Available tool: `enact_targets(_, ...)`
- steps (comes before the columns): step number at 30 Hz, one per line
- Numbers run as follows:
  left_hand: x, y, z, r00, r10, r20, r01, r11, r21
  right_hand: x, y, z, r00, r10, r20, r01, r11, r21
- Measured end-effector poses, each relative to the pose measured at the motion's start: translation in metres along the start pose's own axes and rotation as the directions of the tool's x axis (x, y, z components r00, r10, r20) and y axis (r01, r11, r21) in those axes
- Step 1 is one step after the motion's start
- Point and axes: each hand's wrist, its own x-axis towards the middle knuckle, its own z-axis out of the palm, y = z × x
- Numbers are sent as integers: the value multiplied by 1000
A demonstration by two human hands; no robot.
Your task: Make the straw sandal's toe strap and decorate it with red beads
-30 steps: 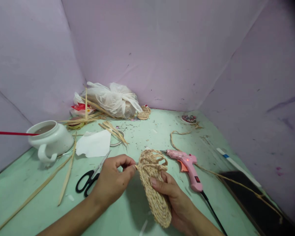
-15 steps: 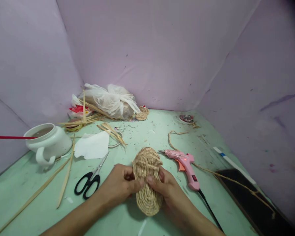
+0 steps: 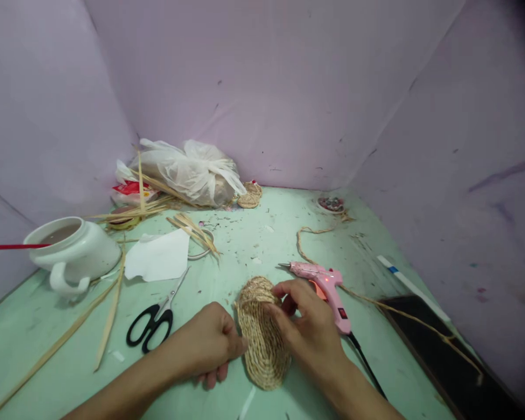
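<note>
A small woven straw slipper point(image 3: 261, 335) lies sole-up on the green table point(image 3: 254, 245), near the front edge. My left hand point(image 3: 203, 347) curls against its left side, thumb pressed on the weave. My right hand point(image 3: 308, 326) rests over its right side and toe end, fingers bent and pinching at the edge. A pink glue gun point(image 3: 326, 286) with a lit red lamp lies just behind my right hand, its black cord running toward me.
Black scissors point(image 3: 151, 324) lie left of my hands, with a white paper point(image 3: 157, 256), straw strips point(image 3: 192, 230) and a white pot point(image 3: 72, 254) beyond. A plastic bag point(image 3: 188, 172) sits in the corner. A rope point(image 3: 332, 262) trails right toward a dark board point(image 3: 441, 350).
The slipper went from held up on edge to lying flat, sole-up, on the table. Both hands came down with it and now press on its sides.
</note>
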Motion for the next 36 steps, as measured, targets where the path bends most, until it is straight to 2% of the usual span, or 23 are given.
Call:
enact_targets(3,-6,1,-6,998,36,-41,-32,996,83,0,-1,-1,989,-143,-35,140,988,-70)
enact_targets(5,-6,0,-7,977,139,-160,-120,985,122,1,-2,-2,979,-199,-36,194,975,-106)
enact_targets(6,-6,-1,-7,948,210,-239,-182,974,131,1,-2,-3,977,-209,-33,204,973,-112)
enact_targets(8,-3,-3,-6,850,337,-405,-303,941,148,2,-2,-2,977,-212,-19,209,972,-109)
enact_targets(10,2,-5,-5,724,439,-533,-409,894,181,2,-1,-1,977,-211,-12,208,973,-103)
enact_targets(12,7,-6,-4,610,548,-572,-516,823,237,3,-1,0,976,-217,-9,215,971,-99)
enact_targets(13,9,-6,-3,582,589,-561,-557,791,252,3,-1,0,974,-225,-12,223,970,-101)
enact_targets(14,10,-6,-3,578,610,-542,-584,773,248,4,-1,0,972,-234,-15,231,967,-109)
enact_targets(17,12,-5,-1,628,592,-506,-584,788,196,6,0,1,964,-264,-30,257,956,-141)
enact_targets(19,9,-5,0,635,591,-497,-578,791,202,8,1,2,958,-282,-52,273,953,-133)
enact_targets(23,2,-10,2,575,630,-521,-549,770,325,11,1,0,959,-281,-39,281,960,-16)
enact_targets(25,0,-11,-1,538,628,-563,-531,771,352,12,-1,-2,969,-247,-9,247,968,34)
enact_targets(26,1,-11,-3,533,617,-579,-530,777,339,12,-2,-4,978,-207,-4,207,977,44)
enact_targets(27,1,-10,-6,545,596,-590,-532,789,305,12,-4,-6,990,-143,-2,143,989,45)
enact_targets(28,3,-10,-8,580,569,-582,-536,805,253,11,-5,-8,999,-48,7,48,998,49)
enact_targets(29,5,-9,-11,636,540,-551,-540,822,182,10,-7,-10,997,72,29,-74,995,63)
enact_targets(30,7,-8,-12,700,512,-498,-539,836,102,8,-9,-13,976,203,73,-210,974,91)
enact_targets(31,9,-8,-14,755,492,-434,-535,845,27,6,-10,-15,936,326,136,-343,931,127)
enact_targets(32,12,-7,-14,793,486,-369,-532,846,-30,3,-11,-16,883,420,210,-454,877,157)
enact_targets(34,15,-7,-14,816,511,-270,-545,836,-66,-4,-14,-17,800,503,327,-577,794,192)
enact_targets(36,16,-6,-11,799,553,-235,-573,820,-19,-11,-16,-14,782,502,369,-596,776,209)
